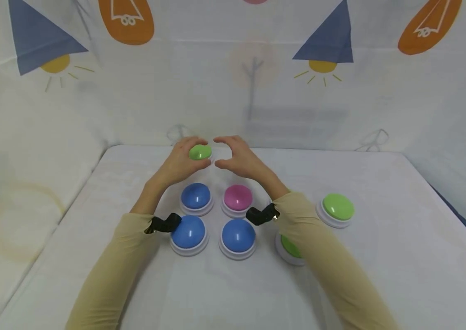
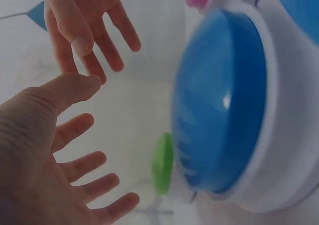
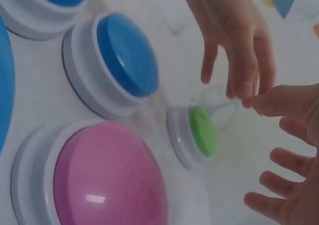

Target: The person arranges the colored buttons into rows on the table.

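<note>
Both hands are held up over the far side of the table, thumbs and fingers facing each other with a small gap in the head view. My left hand point(image 1: 177, 162) has its fingers spread and slightly bent, holding nothing. It overlaps a green push button point(image 1: 200, 152) on a white base at the back. Opposite it, my right hand point(image 1: 243, 159) curves its fingers and thumb in a C shape, also holding nothing. Below the hands sit a blue push button point(image 1: 196, 196) and a pink push button point(image 1: 238, 198); the wrist views show air between hands and buttons.
Two more blue buttons, the left one point(image 1: 189, 232) and the right one point(image 1: 238, 235), stand nearer the front. A green button point(image 1: 338, 206) is at the right; another green button point(image 1: 288, 246) is partly behind the right sleeve. A printed white cloth point(image 1: 216, 91) hangs behind the table.
</note>
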The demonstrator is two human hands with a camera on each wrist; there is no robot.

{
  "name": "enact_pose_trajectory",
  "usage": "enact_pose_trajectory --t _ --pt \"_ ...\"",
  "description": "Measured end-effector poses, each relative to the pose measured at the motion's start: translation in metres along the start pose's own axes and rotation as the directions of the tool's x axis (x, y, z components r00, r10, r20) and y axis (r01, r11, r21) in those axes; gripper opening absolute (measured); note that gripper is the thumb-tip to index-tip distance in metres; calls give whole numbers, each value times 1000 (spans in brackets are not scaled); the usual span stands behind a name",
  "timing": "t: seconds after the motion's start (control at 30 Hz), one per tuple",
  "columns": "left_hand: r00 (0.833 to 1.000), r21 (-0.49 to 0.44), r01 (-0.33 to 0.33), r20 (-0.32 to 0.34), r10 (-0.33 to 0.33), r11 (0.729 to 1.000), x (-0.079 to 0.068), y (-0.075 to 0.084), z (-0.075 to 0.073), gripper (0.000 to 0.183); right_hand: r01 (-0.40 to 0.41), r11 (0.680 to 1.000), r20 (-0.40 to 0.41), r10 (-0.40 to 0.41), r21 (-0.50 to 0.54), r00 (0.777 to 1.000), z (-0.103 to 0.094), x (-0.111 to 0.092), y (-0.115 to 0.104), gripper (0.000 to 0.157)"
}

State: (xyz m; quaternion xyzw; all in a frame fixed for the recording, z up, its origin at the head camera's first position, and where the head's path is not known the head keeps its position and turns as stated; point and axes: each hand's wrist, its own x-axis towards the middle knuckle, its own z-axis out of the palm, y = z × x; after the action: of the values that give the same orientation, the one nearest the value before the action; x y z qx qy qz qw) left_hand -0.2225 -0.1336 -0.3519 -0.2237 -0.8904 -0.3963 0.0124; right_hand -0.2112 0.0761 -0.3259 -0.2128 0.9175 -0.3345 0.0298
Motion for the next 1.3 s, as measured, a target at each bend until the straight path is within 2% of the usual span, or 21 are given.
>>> enact_pose_trajectory --t 0.23,0.43,0.6,0.77,1.0,1.13,1.3 --pt "999 -10 48 -5 -48 999 1 -28 1 57 -63 998 52 63 -3 997 17 19 9 63" --pt "993 -15 115 22 -115 993 1 -44 1 58 -114 993 63 115 -19 991 32 30 12 62" --pt "992 -44 122 30 -121 992 -1 -54 3 57 -160 987 61 160 -4 985 45 38 12 61" --pt "996 -65 90 7 -90 994 -1 -61 8 57 -191 981 69 191 4 979 57 41 13 65" --pt "998 -46 34 -50 -36 998 0 -62 13 53 -149 989 34 148 13 988 66 43 12 72" --pt "997 -25 48 -59 -49 999 1 -63 17 52 -143 990 23 142 10 990 70 45 11 72" --pt "991 -23 103 -80 -105 994 0 -64 20 53 -152 988 12 152 30 988 72 45 8 73"
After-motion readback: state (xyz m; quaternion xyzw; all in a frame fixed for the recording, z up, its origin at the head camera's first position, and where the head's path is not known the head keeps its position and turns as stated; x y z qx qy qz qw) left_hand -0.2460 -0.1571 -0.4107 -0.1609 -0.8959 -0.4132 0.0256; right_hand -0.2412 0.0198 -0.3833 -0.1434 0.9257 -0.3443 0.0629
